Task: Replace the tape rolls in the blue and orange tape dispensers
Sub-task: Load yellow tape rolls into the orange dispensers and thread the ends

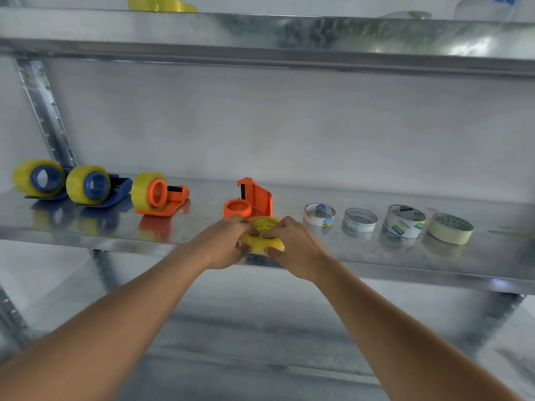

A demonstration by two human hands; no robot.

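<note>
I see my left hand (224, 241) and right hand (295, 247) both grasping the yellow tape roll (263, 237) between them at the shelf (86, 230) edge; just beyond sits the empty orange dispenser (249, 202); far left, two loaded blue dispensers (89, 186); right, spent cores (320, 214).

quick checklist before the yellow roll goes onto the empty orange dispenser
1. Roll held securely: ok. Left hand and right hand both grip the yellow tape roll.
2. Empty orange dispenser ready: ok, its round hub is bare and faces up.
3. Dispenser within reach: ok, it sits on the shelf just behind the hands.
4. Tape's loose end found: cannot tell, fingers cover the roll.
5. Roll's unwind direction matches the cutter: cannot tell.
6. Empty cores out of the way: ok, they lie off to the right.
</note>
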